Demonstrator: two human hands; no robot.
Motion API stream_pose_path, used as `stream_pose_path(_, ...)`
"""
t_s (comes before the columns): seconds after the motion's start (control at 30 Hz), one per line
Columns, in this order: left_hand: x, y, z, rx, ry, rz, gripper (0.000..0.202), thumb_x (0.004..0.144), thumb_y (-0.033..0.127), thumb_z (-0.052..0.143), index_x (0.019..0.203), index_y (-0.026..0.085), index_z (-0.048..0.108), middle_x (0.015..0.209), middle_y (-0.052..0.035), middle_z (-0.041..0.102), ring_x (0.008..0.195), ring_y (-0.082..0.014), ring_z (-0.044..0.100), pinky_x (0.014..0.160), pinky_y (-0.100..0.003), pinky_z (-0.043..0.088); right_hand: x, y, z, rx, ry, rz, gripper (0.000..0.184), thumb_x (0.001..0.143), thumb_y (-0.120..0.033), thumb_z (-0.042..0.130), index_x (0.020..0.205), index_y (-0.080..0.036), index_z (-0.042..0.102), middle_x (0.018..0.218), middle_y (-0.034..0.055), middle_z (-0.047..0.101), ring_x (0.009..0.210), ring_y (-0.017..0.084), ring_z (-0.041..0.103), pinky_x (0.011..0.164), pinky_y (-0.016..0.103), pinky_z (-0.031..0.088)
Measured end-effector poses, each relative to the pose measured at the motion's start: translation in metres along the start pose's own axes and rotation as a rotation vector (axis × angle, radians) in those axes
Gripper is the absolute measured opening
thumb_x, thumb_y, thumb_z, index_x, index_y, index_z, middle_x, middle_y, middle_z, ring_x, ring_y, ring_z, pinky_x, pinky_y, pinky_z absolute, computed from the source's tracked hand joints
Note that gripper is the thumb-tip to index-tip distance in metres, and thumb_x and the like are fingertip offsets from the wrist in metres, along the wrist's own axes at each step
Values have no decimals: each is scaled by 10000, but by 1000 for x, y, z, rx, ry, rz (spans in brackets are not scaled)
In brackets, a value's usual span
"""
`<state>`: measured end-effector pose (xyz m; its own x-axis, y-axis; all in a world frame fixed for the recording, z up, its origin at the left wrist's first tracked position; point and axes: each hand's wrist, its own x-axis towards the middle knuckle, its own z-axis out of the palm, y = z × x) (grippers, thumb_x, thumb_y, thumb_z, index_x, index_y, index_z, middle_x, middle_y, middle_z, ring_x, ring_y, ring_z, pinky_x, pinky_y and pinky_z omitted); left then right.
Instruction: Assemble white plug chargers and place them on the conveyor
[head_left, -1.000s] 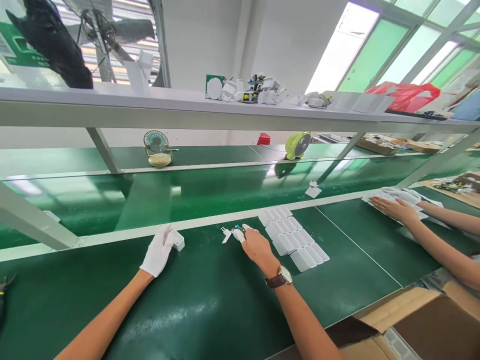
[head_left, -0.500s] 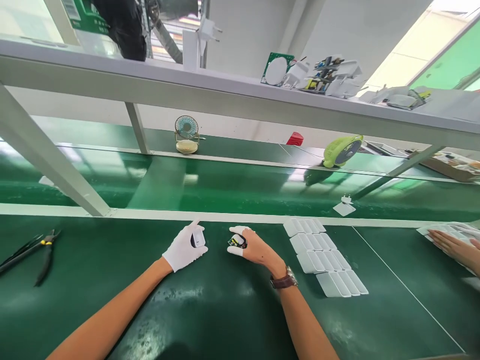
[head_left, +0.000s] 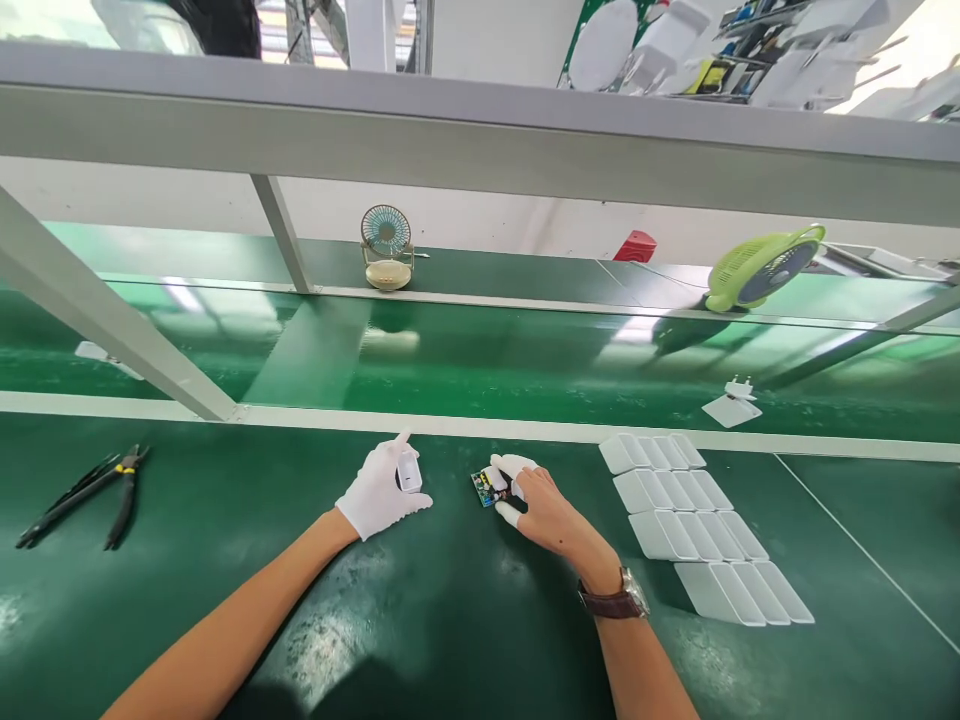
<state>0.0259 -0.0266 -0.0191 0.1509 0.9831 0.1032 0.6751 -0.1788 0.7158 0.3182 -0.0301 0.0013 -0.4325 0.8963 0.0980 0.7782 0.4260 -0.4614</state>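
My left hand (head_left: 381, 492), in a white glove, is closed around a small white plastic case (head_left: 409, 471), its hollow side facing up. To the right, my right hand (head_left: 546, 508), with white covers on thumb and fingers, pinches a small circuit board (head_left: 484, 487) with a white block and yellow and dark parts on it. The board sticks out to the left of the fingertips, low over the green mat, and a short gap parts it from the left hand. Whether it touches the mat I cannot tell.
Overlapping rows of white plastic shells (head_left: 686, 535) lie on the right. Black-handled cutters (head_left: 124, 490) rest at far left. Beyond a pale rail (head_left: 480, 428) runs a glossy green belt carrying a white plug piece (head_left: 733, 405). A shelf (head_left: 480, 140) crosses overhead; two fans stand behind.
The camera view has shifted. My right hand has moved slightly away from the left, and more of the circuit board shows at its fingertips. Another person's hands at far right have left the view.
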Motion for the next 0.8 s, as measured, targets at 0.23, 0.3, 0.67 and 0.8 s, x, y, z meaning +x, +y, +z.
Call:
stream_pose_path(0.23, 4, 0, -4, -42, -2, 0, 1022, 693, 247, 774, 1534, 289, 196, 1250, -45, 654, 1099, -254, 639, 975, -411, 488, 2, -11, -3, 152, 137, 41, 545, 806, -190, 585, 1350, -198, 548, 1126, 131, 633, 954, 281, 643, 807, 434, 591)
stream_pose_path(0.3, 4, 2, -6, -83, -14, 10, 995, 699, 239, 763, 1523, 292, 207, 1271, -35, 649, 1071, -232, 656, 967, -389, 499, 4, -17, -3, 250, 191, 36, 521, 811, -195, 584, 1331, -217, 554, 1249, 141, 578, 978, 262, 641, 761, 399, 608)
stream_pose_path(0.67, -2, -1, -2, -93, -51, 63, 778, 650, 286, 816, 1349, 242, 477, 1220, -78, 660, 1127, -279, 642, 1009, -433, 504, 18, -46, 13, 682, 269, 55, 593, 816, -277, 657, 1392, -268, 520, 1323, 112, 544, 1032, 195, 658, 858, 331, 594)
stream_pose_path(0.8, -4, -5, 3, -101, 3, 143, 823, 634, 269, 841, 1359, 255, 452, 1172, -76, 662, 1112, -289, 642, 990, -475, 512, 19, -59, 7, 653, 188, 39, 625, 844, -258, 623, 1449, -279, 469, 1322, 108, 559, 1028, 193, 668, 847, 325, 597)
